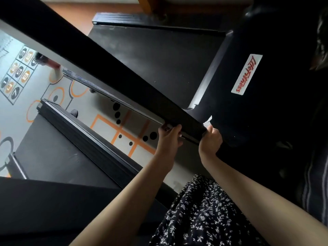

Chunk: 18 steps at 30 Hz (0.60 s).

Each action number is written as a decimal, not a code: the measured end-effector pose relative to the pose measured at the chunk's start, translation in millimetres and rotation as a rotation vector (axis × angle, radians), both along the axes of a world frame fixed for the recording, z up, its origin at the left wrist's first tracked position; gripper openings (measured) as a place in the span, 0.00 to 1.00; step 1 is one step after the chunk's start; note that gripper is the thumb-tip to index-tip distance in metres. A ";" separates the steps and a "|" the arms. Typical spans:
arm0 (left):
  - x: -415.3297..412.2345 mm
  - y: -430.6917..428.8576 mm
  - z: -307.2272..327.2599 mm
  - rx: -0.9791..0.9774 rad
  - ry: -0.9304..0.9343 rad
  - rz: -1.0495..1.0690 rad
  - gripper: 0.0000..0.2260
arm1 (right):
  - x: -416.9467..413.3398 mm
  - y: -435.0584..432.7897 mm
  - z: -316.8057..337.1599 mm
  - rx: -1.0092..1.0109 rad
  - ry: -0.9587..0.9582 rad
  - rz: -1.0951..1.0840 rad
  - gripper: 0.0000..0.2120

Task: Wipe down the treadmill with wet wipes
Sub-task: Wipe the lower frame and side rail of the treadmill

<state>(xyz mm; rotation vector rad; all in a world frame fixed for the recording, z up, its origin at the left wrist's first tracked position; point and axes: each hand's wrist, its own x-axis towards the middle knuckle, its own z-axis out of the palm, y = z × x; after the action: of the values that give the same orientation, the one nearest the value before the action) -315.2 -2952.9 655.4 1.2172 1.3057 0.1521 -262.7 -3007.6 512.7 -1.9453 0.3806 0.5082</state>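
Closest to me is my black skirt (204, 210) with tiny white flowers, down at 6 o'clock. My two arms reach up from it. My left hand (169, 137) is near the middle, with its fingers curled over the edge of the long black rail (106, 68). My right hand (211, 141), at 4 o'clock, wraps round the low end of that rail and pinches a white wet wipe (207, 122) against it. Only a little bit of the wipe pokes out.

I think the wipe is soft, thin, damp and very light, so I should bunch it under my fingers and press. The treadmill (257, 112) looks big, heavy and hard, so it should not move when I push. The rail looks smooth and may get slippery when wet.

It is all black. Its belt (159, 59) is at 12 o'clock. A white sticker (246, 75) with red letters is at 2 o'clock. At 9 o'clock the floor (106, 128) has orange lines and black dots.
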 end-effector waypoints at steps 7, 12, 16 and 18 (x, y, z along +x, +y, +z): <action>-9.5 -6.0 27.1 -0.042 -0.131 0.043 0.07 | -10.4 36.4 48.2 -0.092 -0.252 0.121 0.15; -16.3 3.3 46.8 0.087 -0.162 -0.032 0.11 | -17.6 59.1 80.6 -0.058 -0.341 0.238 0.20; -21.1 20.1 74.1 0.145 -0.228 0.011 0.11 | -20.1 73.4 118.6 -0.009 -0.504 0.295 0.33; -24.6 28.4 85.3 0.163 -0.278 0.040 0.11 | -24.7 79.1 138.1 0.093 -0.567 0.318 0.38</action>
<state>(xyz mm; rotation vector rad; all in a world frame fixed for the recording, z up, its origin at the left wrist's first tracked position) -339.8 -2924.6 740.7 1.2573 1.0906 0.4475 -287.4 -2928.5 650.8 -1.9680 -0.3112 0.1502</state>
